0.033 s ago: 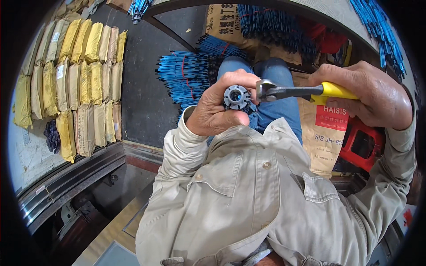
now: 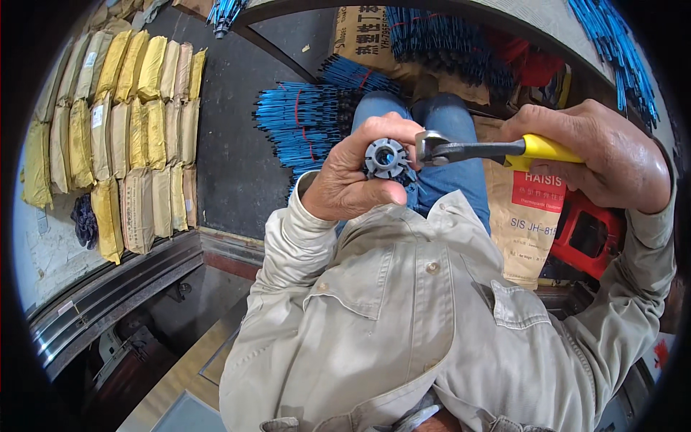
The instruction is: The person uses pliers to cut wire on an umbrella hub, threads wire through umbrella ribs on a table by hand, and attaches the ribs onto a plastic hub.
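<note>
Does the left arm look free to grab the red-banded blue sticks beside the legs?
Probably not: the left grip is wrapped around the grey slotted ring and likely needs emptying first, though the blue sticks lie mostly uncovered.

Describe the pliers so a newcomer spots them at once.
Start from the beige shirt in the lower middle and look up to the right hand. It grips the pliers, their head pointing left toward the left hand. Their bright yellow handle and dark metal neck set them apart from the grey slotted ring.
</note>
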{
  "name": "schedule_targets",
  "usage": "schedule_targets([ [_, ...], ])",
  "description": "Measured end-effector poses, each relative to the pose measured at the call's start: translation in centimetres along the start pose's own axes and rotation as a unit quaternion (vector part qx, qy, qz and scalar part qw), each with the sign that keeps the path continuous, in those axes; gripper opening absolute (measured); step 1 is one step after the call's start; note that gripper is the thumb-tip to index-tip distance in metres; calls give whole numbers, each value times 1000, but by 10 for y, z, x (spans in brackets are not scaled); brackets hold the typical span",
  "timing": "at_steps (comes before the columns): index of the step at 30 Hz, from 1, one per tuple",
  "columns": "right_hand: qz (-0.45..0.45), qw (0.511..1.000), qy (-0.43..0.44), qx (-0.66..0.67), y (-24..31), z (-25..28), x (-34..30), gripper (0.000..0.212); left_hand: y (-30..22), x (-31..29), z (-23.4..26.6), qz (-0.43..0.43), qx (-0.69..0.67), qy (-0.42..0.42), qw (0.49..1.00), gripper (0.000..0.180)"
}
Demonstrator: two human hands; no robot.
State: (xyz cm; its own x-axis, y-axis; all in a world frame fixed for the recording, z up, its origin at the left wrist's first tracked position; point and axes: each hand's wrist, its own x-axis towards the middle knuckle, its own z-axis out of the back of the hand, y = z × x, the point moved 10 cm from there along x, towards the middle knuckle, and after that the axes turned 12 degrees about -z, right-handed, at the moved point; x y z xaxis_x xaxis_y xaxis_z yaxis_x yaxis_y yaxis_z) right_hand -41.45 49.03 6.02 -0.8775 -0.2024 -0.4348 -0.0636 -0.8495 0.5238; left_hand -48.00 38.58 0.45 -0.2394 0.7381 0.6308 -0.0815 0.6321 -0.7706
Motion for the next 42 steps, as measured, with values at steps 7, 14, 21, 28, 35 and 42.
schedule_targets([
  [7, 15, 998, -29, -47, 3, 7, -3, 22, 2, 2, -2, 8, 31, 18, 999, 57],
  [14, 24, 998, -48, -12, 2, -5, 7, 31, 3, 0, 6, 34, 53, -46, 997, 56],
  [21, 8, 982, -159, 102, -1, -22, 29, 39, -4, -3, 40, 24, 103, -118, 987, 56],
  [28, -146, 852, -477, -160, -130, 76, 67, 43, -50, -38, 143, -73, 127, -355, 923, 67],
  [35, -257, 792, -480, -277, -221, 96, 104, 49, -43, -106, 224, -145, -85, -492, 854, 65],
  [42, 231, 899, -367, 72, -6, -14, 112, 64, 60, -145, 197, -48, -354, -554, 752, 69],
])
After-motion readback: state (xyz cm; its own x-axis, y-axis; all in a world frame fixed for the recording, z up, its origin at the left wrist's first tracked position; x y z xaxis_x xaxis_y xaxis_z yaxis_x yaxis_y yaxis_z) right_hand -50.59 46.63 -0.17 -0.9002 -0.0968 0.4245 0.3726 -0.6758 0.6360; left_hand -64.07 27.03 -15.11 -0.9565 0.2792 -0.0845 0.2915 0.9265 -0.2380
